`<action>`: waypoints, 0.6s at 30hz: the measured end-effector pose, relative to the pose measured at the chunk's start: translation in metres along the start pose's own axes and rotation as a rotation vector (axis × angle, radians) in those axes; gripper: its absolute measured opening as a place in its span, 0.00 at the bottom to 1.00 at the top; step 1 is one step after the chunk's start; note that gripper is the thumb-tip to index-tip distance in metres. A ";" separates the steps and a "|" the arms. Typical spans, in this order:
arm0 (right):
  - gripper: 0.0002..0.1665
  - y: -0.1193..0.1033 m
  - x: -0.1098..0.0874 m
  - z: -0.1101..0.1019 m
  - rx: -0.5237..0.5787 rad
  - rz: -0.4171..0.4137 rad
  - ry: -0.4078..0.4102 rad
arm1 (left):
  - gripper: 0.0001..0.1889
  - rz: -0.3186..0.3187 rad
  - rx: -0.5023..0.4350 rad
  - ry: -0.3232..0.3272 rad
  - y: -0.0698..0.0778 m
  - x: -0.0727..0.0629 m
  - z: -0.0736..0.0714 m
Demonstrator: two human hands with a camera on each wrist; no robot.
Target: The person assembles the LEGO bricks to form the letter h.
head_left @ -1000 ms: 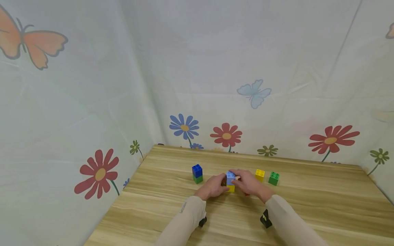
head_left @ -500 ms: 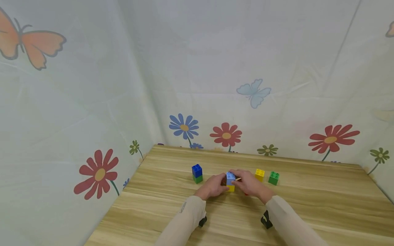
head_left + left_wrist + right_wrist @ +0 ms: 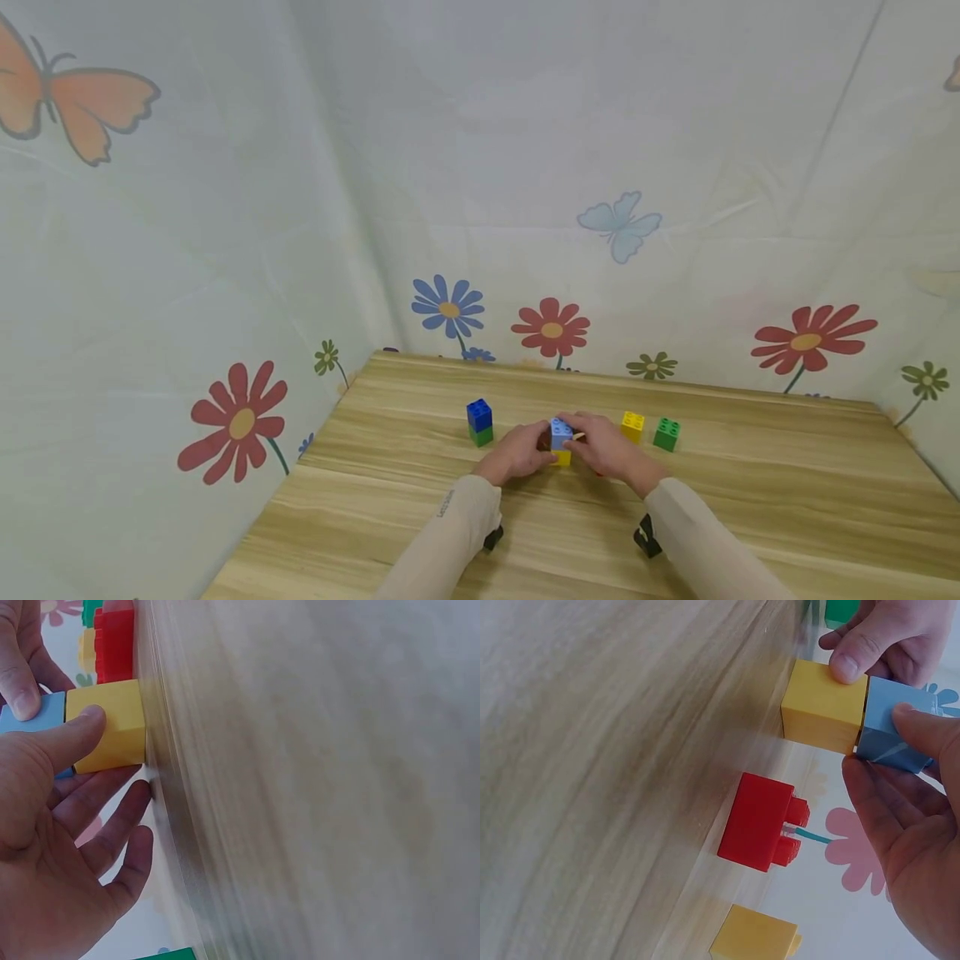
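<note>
At the middle of the table a light blue toy brick [image 3: 561, 432] sits on top of a yellow toy brick [image 3: 560, 457]. A thin dark line shows between the two in the right wrist view. My left hand [image 3: 519, 454] pinches the lower yellow brick [image 3: 112, 731], thumb on its near face. My right hand [image 3: 609, 446] pinches the light blue brick [image 3: 892, 724] between thumb and fingers. A red toy brick [image 3: 757, 821] stands on the table beside the stack, mostly hidden behind my right hand in the head view.
Left of my hands stands a dark blue brick [image 3: 480, 415] on a green brick [image 3: 482, 436]. Another yellow brick [image 3: 633, 426] and a separate green brick [image 3: 667, 434] stand to the right. A flower-printed cloth [image 3: 675, 275] hangs behind the wooden table [image 3: 787, 492].
</note>
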State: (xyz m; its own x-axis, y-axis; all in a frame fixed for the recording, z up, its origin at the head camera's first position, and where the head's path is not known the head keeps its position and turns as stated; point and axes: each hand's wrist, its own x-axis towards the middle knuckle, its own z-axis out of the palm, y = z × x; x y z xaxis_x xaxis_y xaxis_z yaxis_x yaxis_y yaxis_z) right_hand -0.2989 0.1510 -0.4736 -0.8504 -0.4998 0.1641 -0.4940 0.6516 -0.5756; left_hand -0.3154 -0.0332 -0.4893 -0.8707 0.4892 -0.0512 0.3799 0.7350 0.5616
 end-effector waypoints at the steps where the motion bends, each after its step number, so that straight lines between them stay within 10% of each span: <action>1: 0.27 0.000 0.000 0.000 -0.004 -0.004 0.001 | 0.16 -0.004 -0.003 -0.001 0.000 0.000 0.000; 18: 0.27 -0.001 0.001 0.001 -0.041 0.012 -0.003 | 0.18 -0.027 -0.020 -0.005 -0.003 0.001 0.002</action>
State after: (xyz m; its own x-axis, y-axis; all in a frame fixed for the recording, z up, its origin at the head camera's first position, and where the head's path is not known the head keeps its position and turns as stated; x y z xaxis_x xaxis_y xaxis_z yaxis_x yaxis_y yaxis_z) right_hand -0.2986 0.1490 -0.4738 -0.8557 -0.4936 0.1553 -0.4911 0.6805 -0.5438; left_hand -0.3171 -0.0341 -0.4923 -0.8792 0.4713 -0.0708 0.3495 0.7386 0.5764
